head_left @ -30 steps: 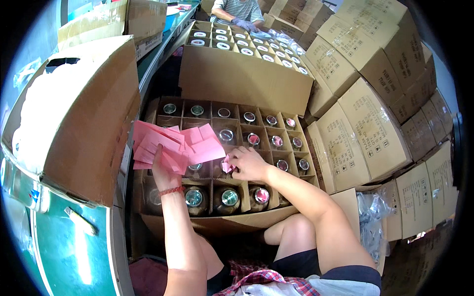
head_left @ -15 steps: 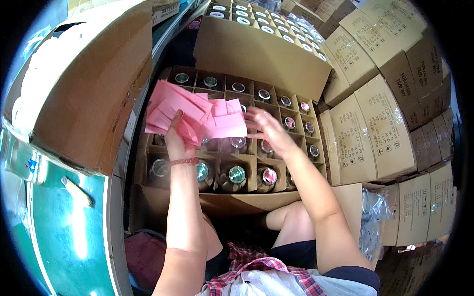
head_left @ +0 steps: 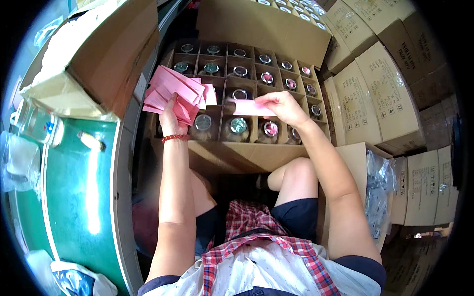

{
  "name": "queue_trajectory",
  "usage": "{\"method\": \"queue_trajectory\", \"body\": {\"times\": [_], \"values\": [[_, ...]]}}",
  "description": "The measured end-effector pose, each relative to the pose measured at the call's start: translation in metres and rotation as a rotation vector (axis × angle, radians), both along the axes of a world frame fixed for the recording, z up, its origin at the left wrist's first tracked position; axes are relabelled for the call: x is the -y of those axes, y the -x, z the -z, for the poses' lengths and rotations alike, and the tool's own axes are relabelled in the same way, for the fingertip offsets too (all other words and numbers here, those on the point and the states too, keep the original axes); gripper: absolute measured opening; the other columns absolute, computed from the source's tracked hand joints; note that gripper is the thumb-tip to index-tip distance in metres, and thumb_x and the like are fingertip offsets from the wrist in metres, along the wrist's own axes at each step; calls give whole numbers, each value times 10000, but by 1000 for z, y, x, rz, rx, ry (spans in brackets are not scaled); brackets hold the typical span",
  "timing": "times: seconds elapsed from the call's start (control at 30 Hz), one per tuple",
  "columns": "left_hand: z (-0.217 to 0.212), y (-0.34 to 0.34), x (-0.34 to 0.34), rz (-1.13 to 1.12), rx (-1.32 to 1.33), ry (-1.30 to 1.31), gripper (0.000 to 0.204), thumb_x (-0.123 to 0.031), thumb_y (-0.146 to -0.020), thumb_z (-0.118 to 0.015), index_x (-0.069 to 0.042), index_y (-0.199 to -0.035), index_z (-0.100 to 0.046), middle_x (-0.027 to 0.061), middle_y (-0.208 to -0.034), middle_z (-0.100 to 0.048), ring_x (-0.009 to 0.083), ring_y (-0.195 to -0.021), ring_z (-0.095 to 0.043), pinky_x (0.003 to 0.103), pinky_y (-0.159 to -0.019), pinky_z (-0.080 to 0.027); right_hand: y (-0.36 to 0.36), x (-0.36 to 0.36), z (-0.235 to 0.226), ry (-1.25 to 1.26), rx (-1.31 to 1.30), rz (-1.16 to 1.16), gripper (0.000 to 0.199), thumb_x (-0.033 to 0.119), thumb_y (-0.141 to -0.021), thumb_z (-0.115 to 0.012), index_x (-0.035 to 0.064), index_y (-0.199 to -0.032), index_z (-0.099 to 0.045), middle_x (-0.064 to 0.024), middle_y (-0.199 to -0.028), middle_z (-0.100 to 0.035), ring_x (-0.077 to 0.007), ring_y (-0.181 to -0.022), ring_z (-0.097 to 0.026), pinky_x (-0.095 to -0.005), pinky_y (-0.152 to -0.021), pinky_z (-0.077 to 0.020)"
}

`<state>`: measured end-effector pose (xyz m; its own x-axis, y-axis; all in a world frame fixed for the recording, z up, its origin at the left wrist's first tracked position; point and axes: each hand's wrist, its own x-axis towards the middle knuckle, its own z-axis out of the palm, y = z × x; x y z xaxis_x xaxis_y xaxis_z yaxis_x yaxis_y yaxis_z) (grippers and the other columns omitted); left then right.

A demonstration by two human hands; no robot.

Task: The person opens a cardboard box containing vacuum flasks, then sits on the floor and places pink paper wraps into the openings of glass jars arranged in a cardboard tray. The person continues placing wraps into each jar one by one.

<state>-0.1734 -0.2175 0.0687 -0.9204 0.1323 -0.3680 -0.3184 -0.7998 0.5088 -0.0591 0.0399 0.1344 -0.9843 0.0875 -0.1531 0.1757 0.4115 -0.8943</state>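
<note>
My left hand (head_left: 171, 116) grips a fanned stack of pink paper slips (head_left: 174, 90) over the left side of an open cardboard carton (head_left: 223, 154). Cardboard dividers split the carton into cells, and each cell holds a glass jar (head_left: 238, 126) seen from above. My right hand (head_left: 282, 105) pinches a single pink slip (head_left: 249, 107) and holds it flat just above the jars in the middle of the front rows. A red bead bracelet (head_left: 175, 138) circles my left wrist.
A second open carton of jars (head_left: 296, 7) stands behind the first. Stacked closed cartons (head_left: 368, 93) fill the right side. An open box (head_left: 94, 59) rests on a green table (head_left: 74, 197) at left, with clear plastic bags (head_left: 380, 190) at lower right.
The view has tilted down toward my lap. My right hand has drawn one pink slip off the stack and moved it right, over the jars. The left hand still holds the stack.
</note>
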Motion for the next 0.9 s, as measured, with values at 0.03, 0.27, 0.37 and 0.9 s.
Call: {"method": "queue_trajectory", "body": {"times": [0.03, 0.27, 0.37, 0.9], "values": [[23, 2, 7, -50, -64, -36, 415, -52, -816, -623, 11, -1196, -471, 122, -1100, -580, 275, -993, -589, 446, -812, -525, -8, 0, 6, -53, -48, -52, 254, -93, -777, -475, -40, -944, -659, -107, -880, -661, -137, -708, -617, -258, -641, -518], [7, -61, 38, -35, 61, -55, 380, -147, -804, -664, -55, -1145, -526, 77, -1070, -603, 258, -960, -598, 464, -744, -530, -4, 25, 49, -926, -256, -383, 81, 88, -672, -623, 16, -684, -658, -186, -746, -628, -350, -758, -622, -412, -684, -505], [39, -64, 46, -44, 54, -123, 370, -185, -803, -667, -66, -1130, -541, 73, -1066, -608, 264, -943, -604, 490, -687, -528, 15, 43, 63, -1116, -197, -412, 138, 145, -699, -634, 20, -642, -647, -203, -694, -612, -353, -739, -621, -416, -665, -503], [54, -54, 76, -28, -74, -146, 327, -169, -811, -656, -49, -1102, -566, 66, -1056, -611, 244, -960, -598, 457, -776, -509, -1, 42, 76, -703, -79, -277, 257, 78, -739, -618, 39, -978, -533, -146, -1003, -557, -346, -938, -557, -414, -747, -481]]}}
